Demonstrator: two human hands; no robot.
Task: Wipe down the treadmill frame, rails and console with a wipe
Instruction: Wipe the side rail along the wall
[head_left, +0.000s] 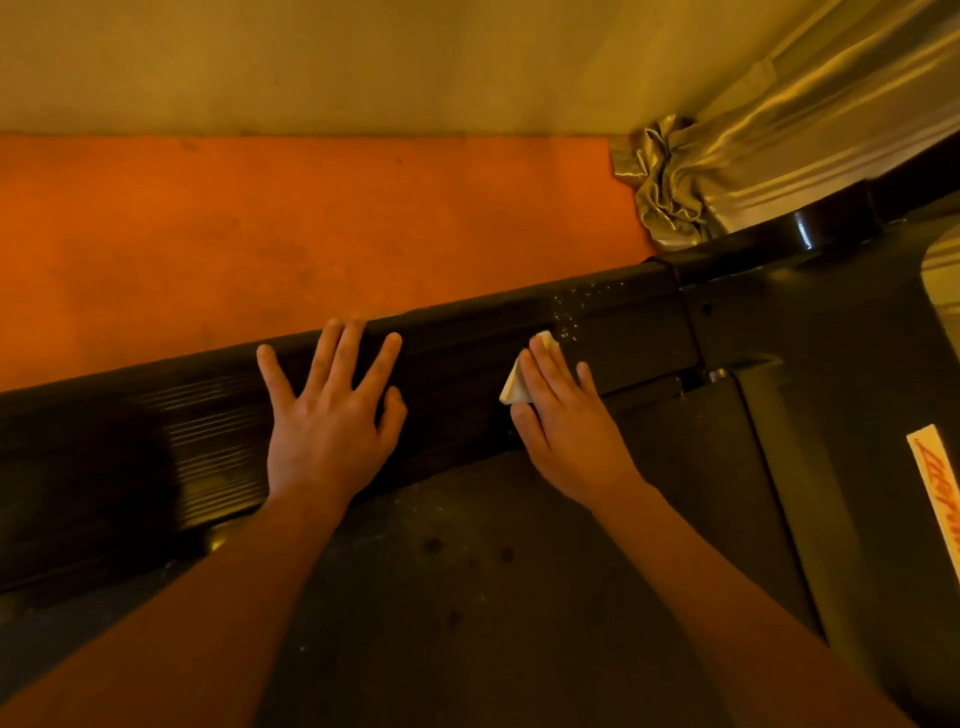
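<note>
**Wipe flat on the side rail**

Right hand (566, 431) presses the folded white wipe (516, 387) onto the treadmill's side rail (197, 436), fingers straight. Left hand (332, 415) rests alongside, fingers spread, holding nothing. Pale specks (571, 312) ahead, possibly droplets.

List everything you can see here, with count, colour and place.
side rail: one, black, diagonal across the middle
wipe: one, white, on the side rail
specks: many, whitish, on the side rail beyond the wipe
belt: one, dark grey, below the side rail
motor cover: one, dark grey, right
sticker: one, white with red lettering, on the motor cover
floor: one, orange, beyond the side rail
wall: one, beige, top
curtain: one, pale gold, upper right
left hand: one, flat on the side rail
right hand: one, pressing the wipe down
</note>
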